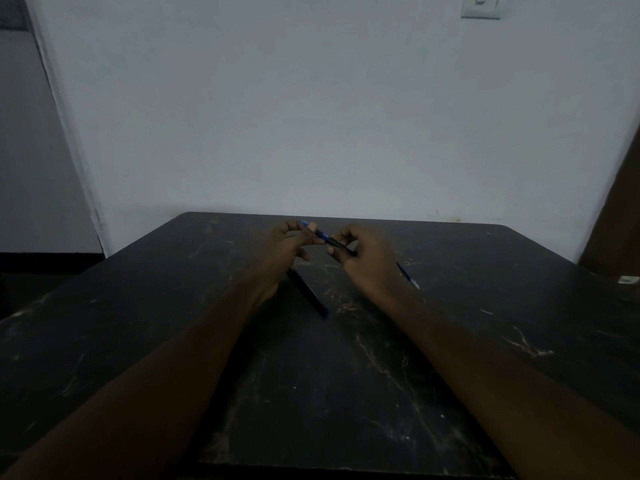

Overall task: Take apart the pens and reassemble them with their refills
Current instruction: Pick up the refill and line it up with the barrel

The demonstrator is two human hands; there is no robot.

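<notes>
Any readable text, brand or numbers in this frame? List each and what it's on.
None readable.
held pen: no legible print, too dark and small.
lying pen: same.
white scrap at far right: blurred.
wall switch: no marking visible.

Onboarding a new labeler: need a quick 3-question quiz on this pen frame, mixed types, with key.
1. True or false: the left hand and right hand hold the same pen.
2. Multiple choice: the dark pen on the table is nearest A) left hand B) right hand C) far table edge.
3. Fill in: the thin blue stick with a pale tip lies beside the ___ hand.
Key: 1 true; 2 A; 3 right.
</notes>
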